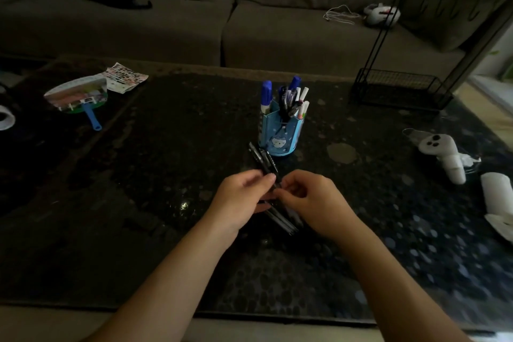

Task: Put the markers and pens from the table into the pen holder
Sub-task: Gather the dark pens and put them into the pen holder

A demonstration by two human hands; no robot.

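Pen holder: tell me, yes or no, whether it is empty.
No: the blue pen holder already has blue-capped markers and several pens standing in it.

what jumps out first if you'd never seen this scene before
Both hands meet at the middle of the dark table: the left hand and right hand grip a bundle of dark pens. Just beyond them stands a bright blue pen holder, already stuffed with blue-capped and white markers. A colourful hand fan lies at the table's far left.
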